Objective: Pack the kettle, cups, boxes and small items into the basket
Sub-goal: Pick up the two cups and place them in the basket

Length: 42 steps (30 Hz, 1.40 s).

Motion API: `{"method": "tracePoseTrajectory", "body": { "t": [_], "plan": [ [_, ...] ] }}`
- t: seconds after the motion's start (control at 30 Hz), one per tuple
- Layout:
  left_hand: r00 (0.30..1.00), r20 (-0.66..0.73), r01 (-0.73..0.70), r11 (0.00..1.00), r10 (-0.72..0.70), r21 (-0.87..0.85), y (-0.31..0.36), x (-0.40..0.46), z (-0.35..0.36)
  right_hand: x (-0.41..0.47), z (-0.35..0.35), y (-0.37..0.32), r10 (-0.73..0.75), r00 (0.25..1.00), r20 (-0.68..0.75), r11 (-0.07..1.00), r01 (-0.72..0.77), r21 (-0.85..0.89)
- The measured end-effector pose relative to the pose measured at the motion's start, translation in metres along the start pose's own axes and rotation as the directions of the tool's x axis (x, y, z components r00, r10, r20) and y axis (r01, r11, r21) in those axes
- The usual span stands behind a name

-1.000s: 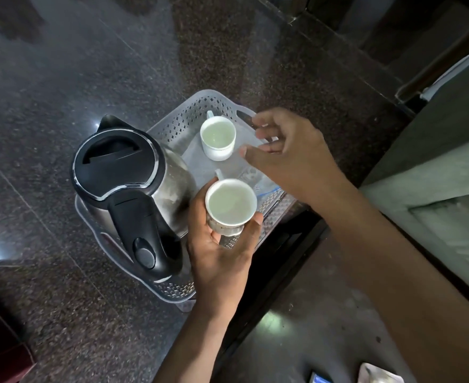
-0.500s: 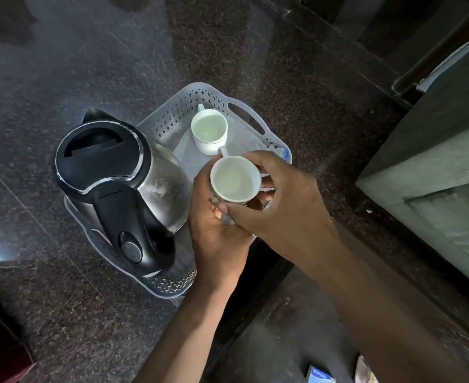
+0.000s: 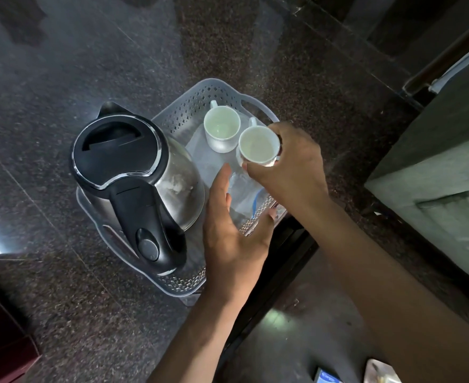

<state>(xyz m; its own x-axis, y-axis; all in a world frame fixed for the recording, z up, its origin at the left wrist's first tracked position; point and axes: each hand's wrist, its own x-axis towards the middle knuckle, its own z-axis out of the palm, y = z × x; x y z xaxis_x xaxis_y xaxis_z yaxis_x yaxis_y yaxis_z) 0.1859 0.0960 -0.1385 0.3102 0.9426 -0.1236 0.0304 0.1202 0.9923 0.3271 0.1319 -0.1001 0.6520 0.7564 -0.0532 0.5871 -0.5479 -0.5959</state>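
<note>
A grey perforated basket point(image 3: 189, 103) sits on a dark granite counter. A steel kettle point(image 3: 133, 172) with a black lid and handle fills its left half. One white cup point(image 3: 221, 128) stands in the basket's far corner. My right hand point(image 3: 291, 167) grips a second white cup point(image 3: 258, 146) by its side, just right of the first one and over the basket. My left hand point(image 3: 233, 230) hovers open over the basket's near side, holding nothing. A clear plastic bag point(image 3: 244, 189) lies on the basket floor between my hands.
The counter edge runs just right of the basket, with a dark floor below. A small blue box point(image 3: 326, 378) and a pale packet point(image 3: 380, 371) show at the bottom edge. A grey-green padded surface point(image 3: 443, 172) stands at the right.
The second cup passed from my left hand to my right hand, which carried it farther back next to the first cup. My left hand let go and opened.
</note>
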Motion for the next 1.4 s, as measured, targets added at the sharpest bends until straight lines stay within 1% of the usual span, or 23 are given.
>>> {"method": "tracePoseTrajectory", "body": {
  "t": [0.13,0.2,0.27,0.47,0.63,0.8,1.13,1.3,1.4],
  "plan": [
    [1.000,0.004,0.006,0.999,-0.006,0.048,-0.012,-0.004,-0.006,0.014,0.019,0.003,0.056,0.998,0.003,0.993,-0.055,-0.107],
    [1.000,0.004,0.014,0.998,-0.015,0.064,-0.016,-0.005,-0.008,0.018,0.026,0.003,0.059,0.998,-0.027,0.983,-0.063,-0.173],
    [0.999,0.015,0.030,0.999,-0.031,0.042,-0.017,-0.007,-0.010,0.021,0.031,0.003,0.046,0.998,-0.039,0.974,-0.053,-0.222],
    [0.998,0.028,0.061,0.995,-0.063,0.076,-0.019,-0.012,-0.011,0.026,0.037,-0.001,0.031,1.000,-0.004,0.958,-0.031,-0.286],
    [0.994,0.047,0.091,0.990,-0.096,0.104,-0.018,-0.014,-0.012,0.029,0.042,-0.005,0.012,1.000,0.003,0.962,-0.011,-0.273],
    [0.991,0.047,0.124,0.989,-0.128,0.084,-0.015,-0.015,-0.013,0.033,0.049,-0.011,0.009,1.000,-0.020,0.956,-0.014,-0.292],
    [0.987,0.046,0.147,0.986,-0.151,0.083,-0.015,-0.014,-0.015,0.036,0.054,-0.015,-0.005,0.999,-0.033,0.968,-0.004,-0.250],
    [0.986,0.056,0.154,0.986,-0.157,0.059,-0.007,-0.014,-0.015,0.030,0.041,-0.012,-0.023,1.000,-0.003,0.977,0.022,-0.214],
    [0.991,0.044,0.127,0.992,-0.128,0.029,0.001,-0.017,-0.013,0.016,0.022,-0.010,-0.034,0.999,-0.035,0.987,0.028,-0.157]
  ]
}}
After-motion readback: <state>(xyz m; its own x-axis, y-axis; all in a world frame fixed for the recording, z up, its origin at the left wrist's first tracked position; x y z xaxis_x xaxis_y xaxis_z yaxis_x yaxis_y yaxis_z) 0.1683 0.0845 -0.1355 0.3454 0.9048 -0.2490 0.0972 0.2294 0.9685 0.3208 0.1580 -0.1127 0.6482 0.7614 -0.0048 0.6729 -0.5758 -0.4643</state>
